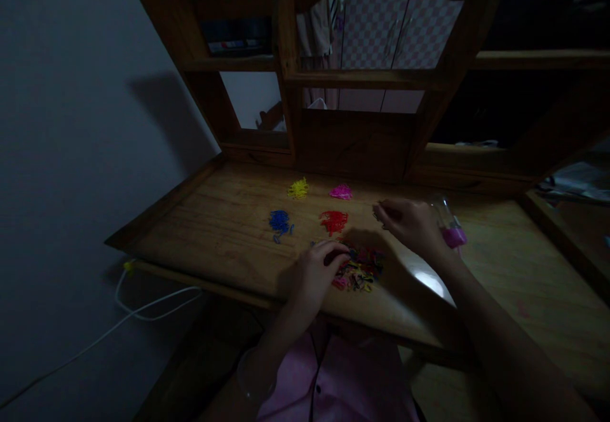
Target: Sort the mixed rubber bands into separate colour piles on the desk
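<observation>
In the dim head view, a mixed heap of small, thin coloured pieces, perhaps elastic bands, (359,269) lies near the desk's front edge. My left hand (317,269) reaches over the heap's left side, thumb and forefinger closed together at it; what they pinch is too small to make out. Farther right, my right hand (405,218) is held low over the desk with its fingertips pinched, dark pieces (380,215) showing right at them. Single-colour piles lie beyond the heap: red (334,221), blue (279,222), yellow (298,188) and pink (340,192).
A clear container with pink contents (452,234) is beside my right forearm. The wooden desk (204,218) has a shelf unit (352,142) rising along its back. A wall (86,123) stands at left, and a white cord (157,295) hangs by the desk's left front edge.
</observation>
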